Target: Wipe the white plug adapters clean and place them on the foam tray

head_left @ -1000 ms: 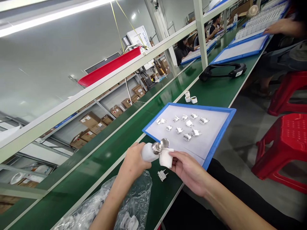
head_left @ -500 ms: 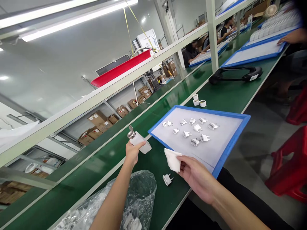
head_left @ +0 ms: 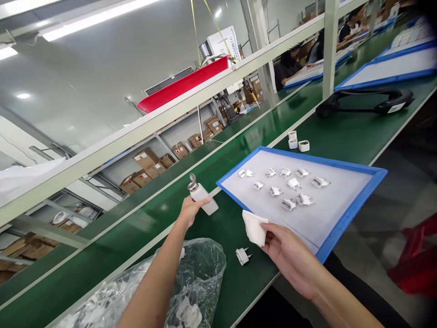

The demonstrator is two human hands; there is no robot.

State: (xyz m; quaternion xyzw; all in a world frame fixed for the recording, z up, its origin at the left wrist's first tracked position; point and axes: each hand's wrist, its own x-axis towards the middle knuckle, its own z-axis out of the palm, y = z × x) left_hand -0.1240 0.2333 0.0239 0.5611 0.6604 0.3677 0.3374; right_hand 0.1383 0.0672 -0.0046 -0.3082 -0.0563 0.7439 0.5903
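My left hand (head_left: 190,210) is closed around a white plastic dispenser bottle (head_left: 205,199) with a raised metal lid, tilted over the green bench. Between the thumb and fingers of my right hand (head_left: 282,243) is a folded white cloth (head_left: 254,228), held just off the near edge of a blue-rimmed tray (head_left: 336,243). One white plug adapter (head_left: 242,256) lies on the bench below the cloth. Several more plug adapters (head_left: 294,183) are spread over the tray's white surface. A clear plastic bag (head_left: 205,266) of white parts lies under my left forearm.
Three small white shells (head_left: 303,146) stand beyond the tray. Farther along the bench are a black frame-like object (head_left: 365,104) and another blue-rimmed tray (head_left: 392,73). A red stool (head_left: 414,259) is at the right. A metal shelf beam (head_left: 164,122) crosses overhead; other people sit in the distance.
The view has shifted, so most things appear farther right. Both hands keep the bottle and the cloth in nearly the same pose. A person's hand at the far right tray has gone out of view.
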